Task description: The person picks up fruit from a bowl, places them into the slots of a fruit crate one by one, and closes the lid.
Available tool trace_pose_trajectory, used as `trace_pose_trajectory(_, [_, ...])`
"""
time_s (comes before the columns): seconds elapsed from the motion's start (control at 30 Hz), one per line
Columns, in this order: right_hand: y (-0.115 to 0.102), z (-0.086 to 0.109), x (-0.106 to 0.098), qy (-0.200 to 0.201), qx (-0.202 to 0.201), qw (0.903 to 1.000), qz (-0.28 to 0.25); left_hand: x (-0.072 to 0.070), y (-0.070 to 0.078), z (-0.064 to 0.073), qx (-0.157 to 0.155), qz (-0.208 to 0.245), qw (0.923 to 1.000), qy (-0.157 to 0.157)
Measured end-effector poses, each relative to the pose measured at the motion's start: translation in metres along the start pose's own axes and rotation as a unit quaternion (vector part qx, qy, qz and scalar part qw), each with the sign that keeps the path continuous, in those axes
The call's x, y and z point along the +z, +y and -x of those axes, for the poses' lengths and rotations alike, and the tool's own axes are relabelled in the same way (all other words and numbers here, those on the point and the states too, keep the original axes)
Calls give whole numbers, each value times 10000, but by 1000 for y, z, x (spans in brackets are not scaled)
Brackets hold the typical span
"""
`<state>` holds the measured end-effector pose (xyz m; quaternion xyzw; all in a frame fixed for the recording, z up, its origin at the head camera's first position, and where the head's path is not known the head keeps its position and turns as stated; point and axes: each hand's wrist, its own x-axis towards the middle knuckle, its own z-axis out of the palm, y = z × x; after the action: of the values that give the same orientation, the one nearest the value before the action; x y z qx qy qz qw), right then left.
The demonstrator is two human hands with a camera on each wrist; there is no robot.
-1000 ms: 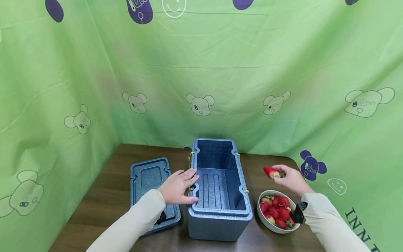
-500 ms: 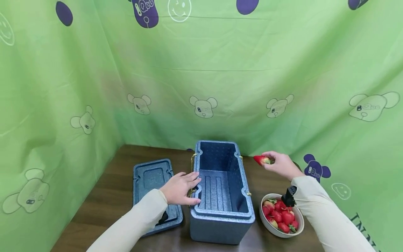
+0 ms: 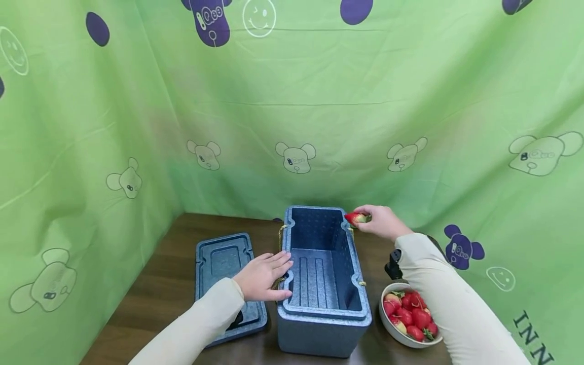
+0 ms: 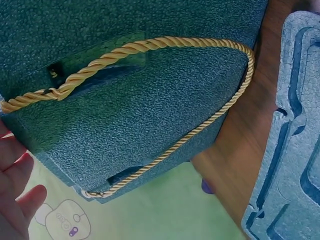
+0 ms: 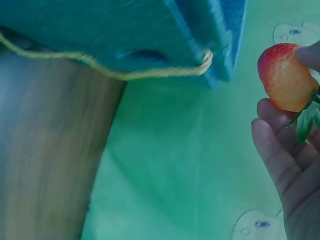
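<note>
A strawberry (image 3: 357, 218), red with a paler yellowish end and green leaves, is pinched between the thumb and fingers of my right hand (image 3: 382, 222). That hand is at the far right corner of a blue foam box (image 3: 325, 324), with the fruit just over the rim. In the right wrist view the strawberry (image 5: 285, 77) shows its leaves against the palm. My left hand (image 3: 263, 276) rests on the box's left rim with its fingers extended. A twisted gold cord (image 4: 200, 129) hangs on the box side in the left wrist view.
Right of the box, a white bowl (image 3: 386, 317) holds several strawberries, partly covered by my right sleeve. The blue lid (image 3: 223, 258) lies on the wooden table (image 3: 150, 284) at the left. A green patterned curtain (image 3: 246, 187) stands behind.
My right hand has carried the strawberry left and away from me, from above the bowl to the box's far right corner. My left hand has stayed on the rim; the view has shifted slightly.
</note>
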<state>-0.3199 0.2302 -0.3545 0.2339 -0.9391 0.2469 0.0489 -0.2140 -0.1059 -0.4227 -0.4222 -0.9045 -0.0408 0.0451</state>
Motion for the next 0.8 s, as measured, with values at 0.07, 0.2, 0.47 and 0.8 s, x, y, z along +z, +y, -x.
trace_pose_trajectory(0.07, [-8,-9,1,-110,-14,9999,0,0,-1,0,18,55,10000,25])
trace_pose_trajectory(0.2, [-25,-25,7,-372,45,9993,-48,1,-2,0,17,246,9997,8])
trace_pose_trajectory(0.47, [-47,-50,22,-681,55,9977,-18,4,-4,0,251,-83,9996,97])
trace_pose_trajectory(0.8, [-60,-64,46,-780,58,9969,-113,8,-7,0,334,-229,9987,312])
